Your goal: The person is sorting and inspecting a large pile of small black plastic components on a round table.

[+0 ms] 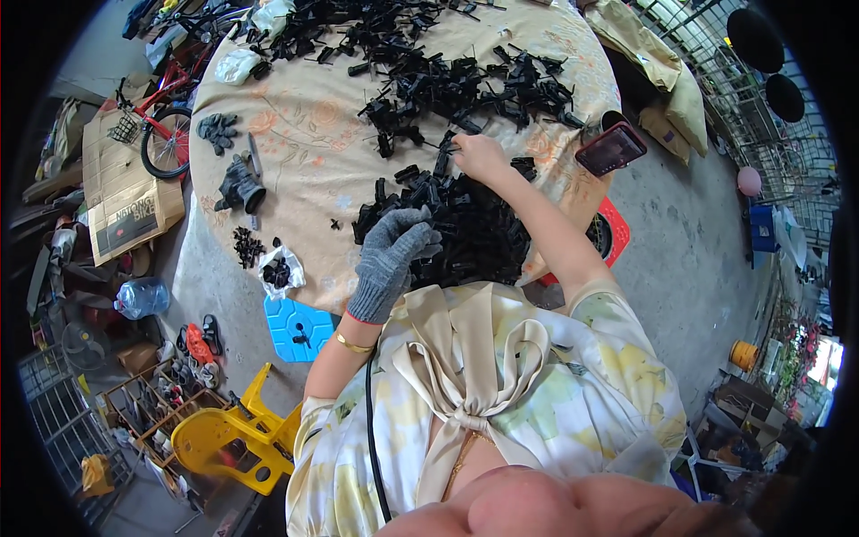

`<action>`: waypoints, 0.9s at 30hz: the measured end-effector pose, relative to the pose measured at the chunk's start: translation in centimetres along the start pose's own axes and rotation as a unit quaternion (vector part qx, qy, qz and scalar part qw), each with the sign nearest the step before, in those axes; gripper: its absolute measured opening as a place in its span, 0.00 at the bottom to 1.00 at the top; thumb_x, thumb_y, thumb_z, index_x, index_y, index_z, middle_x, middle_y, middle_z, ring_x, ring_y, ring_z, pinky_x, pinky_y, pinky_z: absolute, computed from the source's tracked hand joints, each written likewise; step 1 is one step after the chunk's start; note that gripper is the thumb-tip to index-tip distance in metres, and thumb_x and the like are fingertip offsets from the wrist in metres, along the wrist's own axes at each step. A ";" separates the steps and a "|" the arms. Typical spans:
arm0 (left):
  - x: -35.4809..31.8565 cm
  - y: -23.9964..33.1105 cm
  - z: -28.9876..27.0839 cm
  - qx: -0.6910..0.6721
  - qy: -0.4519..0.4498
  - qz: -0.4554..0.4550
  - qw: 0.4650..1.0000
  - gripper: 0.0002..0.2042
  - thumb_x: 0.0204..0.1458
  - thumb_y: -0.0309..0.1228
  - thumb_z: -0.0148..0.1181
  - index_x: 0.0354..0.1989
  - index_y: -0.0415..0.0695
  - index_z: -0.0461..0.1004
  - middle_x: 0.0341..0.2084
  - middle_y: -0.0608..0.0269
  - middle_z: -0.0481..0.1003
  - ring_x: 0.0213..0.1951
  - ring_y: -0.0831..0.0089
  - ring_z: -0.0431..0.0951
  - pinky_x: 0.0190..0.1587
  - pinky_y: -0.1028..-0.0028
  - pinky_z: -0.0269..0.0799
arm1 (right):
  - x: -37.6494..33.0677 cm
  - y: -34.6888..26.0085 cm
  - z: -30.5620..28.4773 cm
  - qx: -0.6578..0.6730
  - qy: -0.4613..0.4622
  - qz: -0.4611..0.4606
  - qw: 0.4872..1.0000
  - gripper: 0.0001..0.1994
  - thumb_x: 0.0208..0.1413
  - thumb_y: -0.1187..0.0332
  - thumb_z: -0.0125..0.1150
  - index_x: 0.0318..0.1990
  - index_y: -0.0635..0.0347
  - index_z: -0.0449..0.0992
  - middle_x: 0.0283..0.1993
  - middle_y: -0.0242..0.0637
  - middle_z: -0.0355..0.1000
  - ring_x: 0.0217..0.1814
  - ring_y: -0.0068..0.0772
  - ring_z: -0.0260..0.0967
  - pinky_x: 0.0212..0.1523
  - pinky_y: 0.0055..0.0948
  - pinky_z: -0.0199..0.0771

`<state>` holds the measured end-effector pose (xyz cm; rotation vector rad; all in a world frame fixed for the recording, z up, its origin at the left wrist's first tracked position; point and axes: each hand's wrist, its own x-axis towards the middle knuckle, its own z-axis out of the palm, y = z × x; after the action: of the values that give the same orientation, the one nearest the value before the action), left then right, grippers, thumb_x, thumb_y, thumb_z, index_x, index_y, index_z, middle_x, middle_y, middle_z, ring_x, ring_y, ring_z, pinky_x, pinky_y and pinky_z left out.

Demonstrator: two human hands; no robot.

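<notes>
My right hand (480,157), bare, reaches over the round table (300,170) with its fingers closed on a slim black plastic part (443,154). Below it, close to my body, lies a dense pile of black plastic parts (479,228). My left hand (392,259), in a grey knit glove, is at the left side of this pile. Its fingers are curled together, and whatever they may hold is hidden. Farther back spreads a looser heap of spiky black parts (429,80). Left of the piles rest a grey glove (217,132), a dark glove (240,185) and a thin knife-like tool (255,154).
A white bag of small black pieces (281,271) sits at the table's left edge. A phone (612,149) stands at the right edge. Around the table are a blue stool (300,329), a red stool (616,228), a yellow chair (234,438) and a red bicycle (167,134).
</notes>
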<state>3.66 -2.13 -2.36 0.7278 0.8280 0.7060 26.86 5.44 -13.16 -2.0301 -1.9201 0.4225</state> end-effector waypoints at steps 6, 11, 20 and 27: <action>0.0 -1.3 -1.8 0.045 0.007 0.035 0.998 0.09 0.51 0.24 0.54 0.41 0.39 0.69 0.33 0.60 0.73 0.35 0.71 0.76 0.39 0.71 0.75 | 1.1 -1.7 1.4 -0.052 -0.017 0.047 0.997 0.15 0.38 0.58 0.65 0.30 0.60 0.76 0.31 0.45 0.73 0.36 0.46 0.72 0.37 0.40 0.71; 0.3 -1.8 -2.6 0.070 0.005 0.053 0.996 0.09 0.51 0.24 0.52 0.42 0.39 0.67 0.35 0.61 0.71 0.38 0.70 0.75 0.41 0.70 0.74 | 1.0 0.3 2.2 -0.012 -0.015 0.040 0.999 0.12 0.43 0.60 0.56 0.25 0.60 0.76 0.27 0.44 0.73 0.32 0.47 0.71 0.34 0.41 0.71; 0.4 -1.9 -3.3 0.078 -0.004 0.045 0.996 0.10 0.51 0.25 0.53 0.42 0.38 0.68 0.36 0.61 0.72 0.37 0.73 0.74 0.41 0.73 0.73 | -6.1 -5.1 -6.0 0.244 0.080 -0.046 0.965 0.09 0.43 0.65 0.61 0.24 0.61 0.72 0.19 0.41 0.69 0.21 0.42 0.66 0.23 0.31 0.64; 0.6 -0.5 -0.9 -0.035 -0.037 0.018 0.999 0.12 0.49 0.22 0.53 0.44 0.37 0.68 0.37 0.58 0.72 0.37 0.69 0.75 0.41 0.70 0.75 | -11.8 -8.5 -8.2 0.392 0.022 -0.045 0.919 0.07 0.45 0.70 0.62 0.27 0.63 0.73 0.17 0.36 0.67 0.16 0.26 0.62 0.20 0.24 0.60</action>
<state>3.30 -1.67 -3.45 0.7040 0.7204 0.7314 21.94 -6.08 -2.12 -1.3962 -1.4559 0.9329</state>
